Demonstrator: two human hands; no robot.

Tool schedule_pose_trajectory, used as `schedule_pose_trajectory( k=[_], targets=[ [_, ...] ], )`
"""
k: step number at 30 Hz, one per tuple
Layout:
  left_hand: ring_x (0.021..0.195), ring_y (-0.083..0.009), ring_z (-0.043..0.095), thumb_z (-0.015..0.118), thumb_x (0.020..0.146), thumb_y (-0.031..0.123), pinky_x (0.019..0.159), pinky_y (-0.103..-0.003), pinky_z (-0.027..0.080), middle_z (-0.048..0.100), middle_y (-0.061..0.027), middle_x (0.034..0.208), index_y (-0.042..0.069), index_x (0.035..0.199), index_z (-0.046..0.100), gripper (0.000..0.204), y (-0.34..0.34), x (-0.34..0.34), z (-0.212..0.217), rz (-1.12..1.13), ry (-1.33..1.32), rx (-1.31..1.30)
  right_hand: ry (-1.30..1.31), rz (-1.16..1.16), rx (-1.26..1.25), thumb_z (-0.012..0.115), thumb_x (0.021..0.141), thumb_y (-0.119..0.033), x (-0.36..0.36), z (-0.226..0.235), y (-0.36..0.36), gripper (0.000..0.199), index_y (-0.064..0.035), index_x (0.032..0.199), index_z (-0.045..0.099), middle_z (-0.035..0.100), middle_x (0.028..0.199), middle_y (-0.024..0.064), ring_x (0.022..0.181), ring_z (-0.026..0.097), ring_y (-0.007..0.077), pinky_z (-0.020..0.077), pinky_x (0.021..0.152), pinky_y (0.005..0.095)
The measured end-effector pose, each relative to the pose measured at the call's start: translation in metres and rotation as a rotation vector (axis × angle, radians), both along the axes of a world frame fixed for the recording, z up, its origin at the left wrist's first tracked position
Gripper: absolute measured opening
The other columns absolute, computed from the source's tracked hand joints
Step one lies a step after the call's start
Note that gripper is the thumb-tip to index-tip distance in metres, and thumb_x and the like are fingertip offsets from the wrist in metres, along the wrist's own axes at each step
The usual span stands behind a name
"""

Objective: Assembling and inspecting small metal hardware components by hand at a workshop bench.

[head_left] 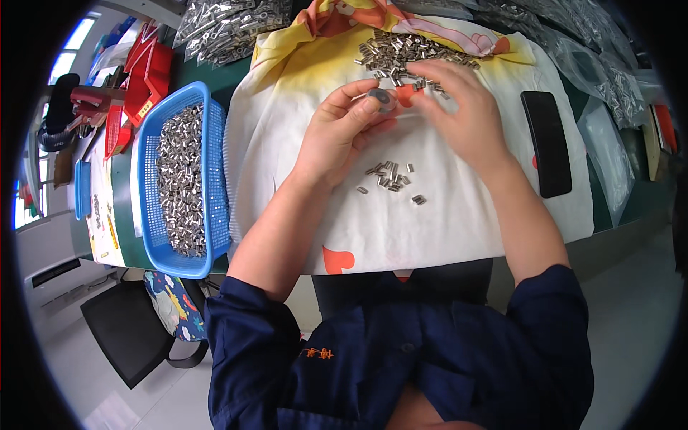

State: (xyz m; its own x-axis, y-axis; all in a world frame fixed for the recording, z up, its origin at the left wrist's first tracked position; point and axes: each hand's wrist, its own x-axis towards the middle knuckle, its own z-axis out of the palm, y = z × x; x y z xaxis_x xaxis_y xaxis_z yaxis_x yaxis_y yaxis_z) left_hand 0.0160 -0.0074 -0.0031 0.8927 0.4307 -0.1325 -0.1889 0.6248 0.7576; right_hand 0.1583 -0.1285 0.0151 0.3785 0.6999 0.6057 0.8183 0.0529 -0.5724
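Observation:
My left hand (342, 125) is closed on a small round grey piece with a dark centre (382, 99), pinched between thumb and fingers above the white cloth. I cannot make out its exact kind. Just to its right, my right hand (462, 107) is curled with the fingertips blurred, so whether it holds anything does not show. Behind both hands lies a heap of short shiny metal sleeves (401, 54), partly hidden by the right hand. Nearer to me, a small loose group of the same metal sleeves (389, 177) is scattered on the cloth.
A blue plastic basket (213, 172) filled with metal sleeves stands at the left. On the right lies a black phone (547, 143). Bags of metal parts (229, 32) sit at the back, red bins (149, 79) far left. The patterned white cloth (287, 215) covers the table.

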Motion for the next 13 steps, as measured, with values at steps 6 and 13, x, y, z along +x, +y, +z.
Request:
schedule_pose_trajectory(
  k=[6, 13],
  targets=[
    [0.088, -0.0163, 0.059, 0.057, 0.086, 0.013, 0.082, -0.032, 0.048, 0.060, -0.0088, 0.096, 0.002, 0.105, 0.051, 0.023, -0.012, -0.001, 0.002, -0.019, 0.003, -0.007, -0.123, 0.044, 0.077, 0.064, 0.067, -0.004, -0.032, 0.001, 0.005, 0.028, -0.0082, 0.095, 0.061, 0.059, 0.086, 0.0060, 0.082, 0.055, 0.0242, 0.0453, 0.076, 0.0348],
    [0.084, -0.0142, 0.058, 0.058, 0.086, 0.014, 0.081, -0.032, 0.048, 0.060, -0.0063, 0.095, 0.003, 0.105, 0.053, 0.023, -0.036, 0.005, 0.018, 0.088, 0.025, -0.014, -0.126, -0.042, 0.103, 0.061, 0.068, -0.001, -0.039, 0.012, -0.009, 0.026, -0.0092, 0.092, 0.061, 0.059, 0.085, 0.0054, 0.081, 0.056, 0.0243, 0.0461, 0.074, 0.0326]
  ],
)
